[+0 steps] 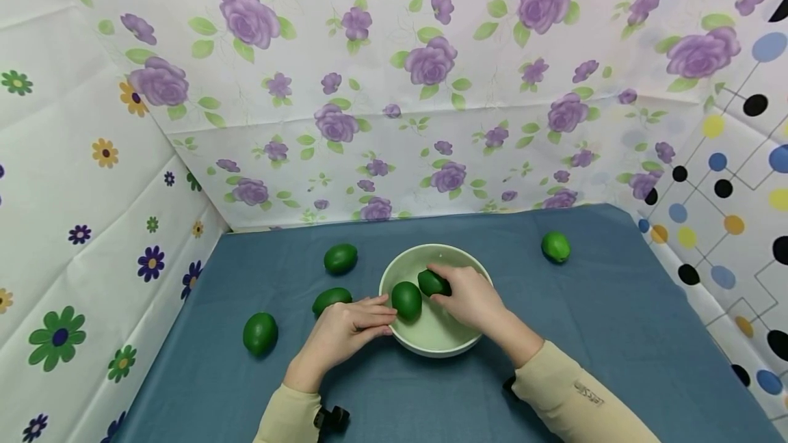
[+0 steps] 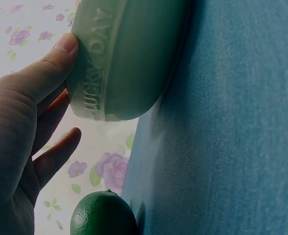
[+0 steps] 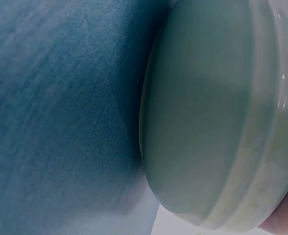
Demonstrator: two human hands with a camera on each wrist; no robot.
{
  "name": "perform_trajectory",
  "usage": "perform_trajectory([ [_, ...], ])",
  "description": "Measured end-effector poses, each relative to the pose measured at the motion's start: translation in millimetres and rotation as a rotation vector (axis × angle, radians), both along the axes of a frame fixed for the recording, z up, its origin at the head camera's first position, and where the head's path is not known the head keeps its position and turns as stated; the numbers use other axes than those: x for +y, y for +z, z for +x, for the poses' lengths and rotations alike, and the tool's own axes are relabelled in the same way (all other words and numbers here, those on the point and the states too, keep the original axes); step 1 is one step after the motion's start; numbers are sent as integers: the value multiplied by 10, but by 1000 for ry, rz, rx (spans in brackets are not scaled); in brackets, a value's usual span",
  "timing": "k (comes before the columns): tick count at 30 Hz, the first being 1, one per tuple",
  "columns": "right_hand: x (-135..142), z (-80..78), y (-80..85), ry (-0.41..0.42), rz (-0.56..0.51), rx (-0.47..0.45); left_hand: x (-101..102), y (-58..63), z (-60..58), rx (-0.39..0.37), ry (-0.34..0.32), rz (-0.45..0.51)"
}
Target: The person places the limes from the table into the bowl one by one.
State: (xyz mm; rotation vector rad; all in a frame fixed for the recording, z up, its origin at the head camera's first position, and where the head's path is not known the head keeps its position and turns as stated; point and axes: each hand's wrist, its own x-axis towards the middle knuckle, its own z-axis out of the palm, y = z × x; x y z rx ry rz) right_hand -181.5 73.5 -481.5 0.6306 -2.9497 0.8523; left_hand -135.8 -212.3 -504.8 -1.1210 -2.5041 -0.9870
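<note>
A pale green bowl stands on the table, with one lime lying inside its left part. My right hand reaches over the bowl and holds another lime between thumb and fingers, close beside the first. At the bowl's left rim, my left hand touches the edge with extended fingers. The left wrist view shows its thumb against the bowl's outer wall, by raised lettering. A lime lies just behind the left hand, partly hidden by it. In the right wrist view the bowl's side hides most of the right hand.
On the blue cloth, one lime lies at the left and another farther back, left of the bowl. A brighter green lime sits at the back right. Flowered sheets hang behind and beside the table.
</note>
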Motion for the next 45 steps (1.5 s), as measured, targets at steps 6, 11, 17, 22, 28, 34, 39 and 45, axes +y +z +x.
perform_trajectory([
  [6,-22,-19,2,9,6,9,-4,6,3,0,6,-9],
  [11,-51,-53,2,12,1,-11,-6,9,-5,1,7,-14],
  [17,-75,-88,-6,5,-3,-34,-1,16,-14,2,0,-9],
  [22,-87,-114,-40,-5,-11,-49,3,19,-17,8,-2,-6],
  [28,-105,-141,-86,-2,-13,-69,8,16,-13,-3,-5,-5],
  [34,-110,-158,-117,0,-27,-79,14,17,-3,-7,-6,-3],
  [39,-106,-157,-129,2,-19,-88,15,16,0,1,-4,-2],
  [45,-99,-154,-117,3,-10,-86,9,14,2,2,4,-11],
])
